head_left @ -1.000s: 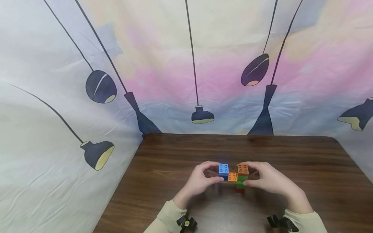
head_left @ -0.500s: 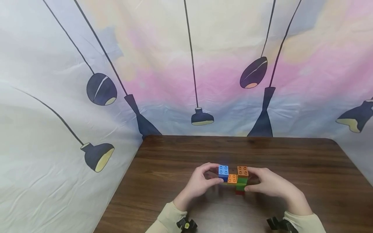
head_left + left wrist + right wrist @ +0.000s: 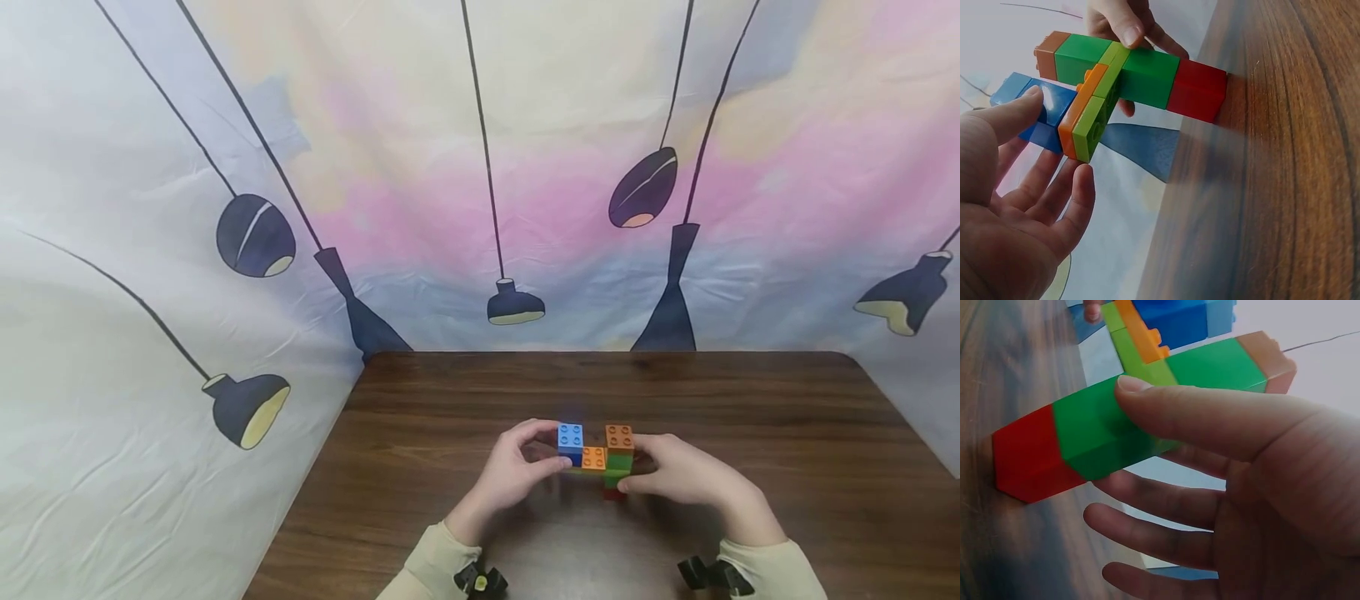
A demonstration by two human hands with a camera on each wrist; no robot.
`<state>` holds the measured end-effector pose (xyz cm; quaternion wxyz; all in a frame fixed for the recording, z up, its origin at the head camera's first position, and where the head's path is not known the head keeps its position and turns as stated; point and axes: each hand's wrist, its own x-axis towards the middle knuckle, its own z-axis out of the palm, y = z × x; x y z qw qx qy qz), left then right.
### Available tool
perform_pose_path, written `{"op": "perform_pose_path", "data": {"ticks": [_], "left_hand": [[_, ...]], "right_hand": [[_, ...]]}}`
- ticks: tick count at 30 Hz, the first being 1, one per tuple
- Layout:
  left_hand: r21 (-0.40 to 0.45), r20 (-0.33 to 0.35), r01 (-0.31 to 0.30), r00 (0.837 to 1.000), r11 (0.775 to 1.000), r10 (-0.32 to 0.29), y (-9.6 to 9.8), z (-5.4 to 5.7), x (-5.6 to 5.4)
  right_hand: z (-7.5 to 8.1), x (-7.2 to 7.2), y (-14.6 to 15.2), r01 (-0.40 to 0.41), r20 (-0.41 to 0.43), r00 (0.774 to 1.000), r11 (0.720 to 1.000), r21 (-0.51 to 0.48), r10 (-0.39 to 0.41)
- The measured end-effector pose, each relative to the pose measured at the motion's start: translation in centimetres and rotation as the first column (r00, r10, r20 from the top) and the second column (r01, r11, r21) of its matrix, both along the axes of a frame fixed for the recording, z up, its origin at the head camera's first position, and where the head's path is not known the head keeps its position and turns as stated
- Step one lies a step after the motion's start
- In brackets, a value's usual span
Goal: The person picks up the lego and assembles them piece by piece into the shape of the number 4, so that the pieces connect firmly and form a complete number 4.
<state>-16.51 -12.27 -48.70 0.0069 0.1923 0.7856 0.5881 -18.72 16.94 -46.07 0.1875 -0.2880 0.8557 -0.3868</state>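
A toy brick build stands between my hands, its red brick at the bottom, seemingly touching the table. Above the red come a green brick, a thin lime piece, another green brick and a brown brick. The lime layer reaches out to the left, carrying a thin orange piece, a blue brick and a light blue brick. My left hand pinches the blue part. With the thumb on the lower green brick, my right hand grips the column; some fingertips are hidden behind it.
A dark wooden table lies under the build. Behind and to the left hangs a pastel cloth printed with lamps. Black wrist bands sit at both sleeves.
My right thumb has slid down from the lime layer to the lower green brick. My left hand keeps its hold on the blue part. The head view has shifted slightly.
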Motion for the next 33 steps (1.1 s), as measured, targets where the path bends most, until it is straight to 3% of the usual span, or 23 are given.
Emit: {"op": "perform_pose_path", "data": {"ticks": [6,10,16,19,26,33], "left_hand": [[0.033,0.021,-0.024,1.0,0.999,0.023,0.2,-0.1,0.1],[0.039,0.044,-0.089,0.995,0.995,0.087,0.0,-0.3,-0.1],[0.023,0.104,-0.229,0.969,0.973,0.226,-0.4,-1.2,-0.9],[-0.014,0.139,-0.267,0.954,0.964,0.266,-0.8,-1.6,-1.2],[-0.139,0.184,-0.22,0.952,0.965,0.244,-1.4,-2.6,-1.6],[-0.293,0.19,-0.163,0.956,0.942,0.225,-1.5,-2.6,-1.5]], "right_hand": [[-1.0,-0.2,-0.4,0.004,0.007,1.0,1.0,-0.006,-0.004],[-2.0,-0.5,-1.2,0.026,0.024,0.999,0.999,-0.019,-0.025],[-3.0,-0.7,-2.8,0.077,0.088,0.994,0.995,-0.061,-0.072],[-3.3,-0.6,-3.4,0.103,0.132,0.987,0.993,-0.064,-0.094],[-3.8,-0.3,-4.2,0.11,0.154,0.983,0.993,-0.044,-0.102],[-4.0,0.0,-4.3,0.089,0.119,0.989,0.996,-0.014,-0.087]]}}
